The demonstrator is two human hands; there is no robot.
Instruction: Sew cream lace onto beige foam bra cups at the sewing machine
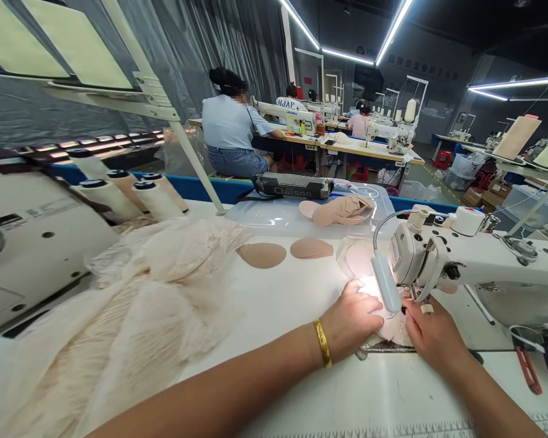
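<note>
My left hand, with a gold bangle on the wrist, lies fingers down on a pale beige fabric piece under the needle of a white sewing machine. My right hand presses the same piece from the right, its fingers closed near the presser foot. A small lamp on a flexible neck lights the spot brightly. Two tan oval cup pads lie flat on the white table beyond my hands.
A heap of cream fabric covers the left of the table. Thread cones stand behind it. A clear bin lid holds more tan pieces. Red-handled snips lie at right. Other people sew at far tables.
</note>
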